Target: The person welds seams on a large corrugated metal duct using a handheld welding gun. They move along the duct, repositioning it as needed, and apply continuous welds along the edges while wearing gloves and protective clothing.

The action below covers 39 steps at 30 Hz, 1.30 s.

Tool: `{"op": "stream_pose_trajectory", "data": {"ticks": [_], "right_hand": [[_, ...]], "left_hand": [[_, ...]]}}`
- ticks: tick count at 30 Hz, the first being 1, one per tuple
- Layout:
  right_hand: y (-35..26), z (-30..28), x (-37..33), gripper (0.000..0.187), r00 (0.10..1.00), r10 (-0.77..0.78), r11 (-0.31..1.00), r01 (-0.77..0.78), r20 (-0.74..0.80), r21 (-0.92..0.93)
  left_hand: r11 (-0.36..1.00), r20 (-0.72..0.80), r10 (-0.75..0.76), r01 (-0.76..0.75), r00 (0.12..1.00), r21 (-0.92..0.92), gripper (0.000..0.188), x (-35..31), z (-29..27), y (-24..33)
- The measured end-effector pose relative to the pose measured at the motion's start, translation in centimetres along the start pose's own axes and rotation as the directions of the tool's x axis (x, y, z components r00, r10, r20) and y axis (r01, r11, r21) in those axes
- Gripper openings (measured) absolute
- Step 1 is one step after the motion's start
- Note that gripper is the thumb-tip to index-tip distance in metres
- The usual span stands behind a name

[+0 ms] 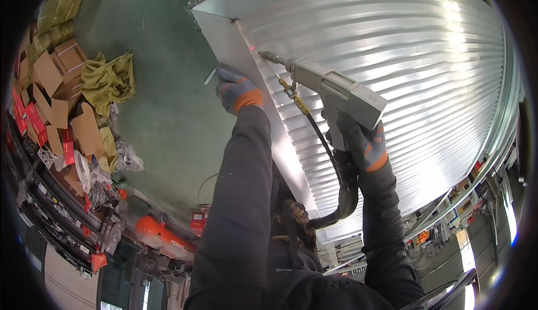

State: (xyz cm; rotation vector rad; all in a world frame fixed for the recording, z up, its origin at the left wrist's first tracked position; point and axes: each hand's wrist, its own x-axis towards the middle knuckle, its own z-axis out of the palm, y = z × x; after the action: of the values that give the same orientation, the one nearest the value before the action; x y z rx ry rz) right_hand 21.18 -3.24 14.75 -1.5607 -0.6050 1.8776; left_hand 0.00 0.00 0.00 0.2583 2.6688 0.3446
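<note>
Green floor [168, 86] spreads left of a ribbed metal panel [392, 47]. Our right hand [365, 142] wraps its fingers round a grey gun [339, 89], nozzle [273, 58] near the panel's flat border [226, 37]; our left hand [238, 89] is at that border's edge, gripping or not we cannot tell

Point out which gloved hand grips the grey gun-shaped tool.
The right hand, wrapped around the grey gun-shaped tool; the left hand is instead at the edge of the ribbed metal panel.

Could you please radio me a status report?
Right hand gripping grey pistol-grip tool, nozzle near ribbed metal panel. Left hand at smooth flange. No obstruction visible at nozzle.
</note>
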Motion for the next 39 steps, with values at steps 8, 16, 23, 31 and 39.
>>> {"op": "stream_pose_trajectory", "data": {"ticks": [8, 16, 23, 31, 39], "right_hand": [[0.3, 0.6, 0.6, 0.028, 0.999, 0.025, 0.993, -0.028, -0.028, -0.112], [0.0, 0.6, 0.4, 0.028, 1.000, 0.010, 0.994, -0.011, -0.004, -0.111], [0.8, 0.1, 0.4, 0.038, 1.000, -0.028, 0.996, 0.027, -0.006, -0.084], [0.7, 0.3, 0.5, 0.037, 1.000, -0.012, 0.990, 0.010, -0.018, -0.139], [0.8, 0.0, 0.1, 0.030, 1.000, 0.002, 0.991, -0.004, -0.015, -0.132]], "left_hand": [[0.993, 0.011, 0.116, -0.116, 0.993, -0.029, 0.051, 0.2, -0.1, -0.5], [0.990, -0.018, 0.136, -0.137, 0.991, -0.038, 0.053, 0.9, 0.5, -1.2], [0.989, 0.041, 0.100, -0.095, 0.994, -0.112, 0.058, -0.1, -0.4, 0.2], [0.984, 0.011, 0.131, -0.128, 0.991, -0.123, 0.059, -0.1, -0.2, -0.1], [0.994, 0.062, 0.098, -0.095, 0.993, -0.060, 0.060, 0.0, -0.4, 0.1]]}}
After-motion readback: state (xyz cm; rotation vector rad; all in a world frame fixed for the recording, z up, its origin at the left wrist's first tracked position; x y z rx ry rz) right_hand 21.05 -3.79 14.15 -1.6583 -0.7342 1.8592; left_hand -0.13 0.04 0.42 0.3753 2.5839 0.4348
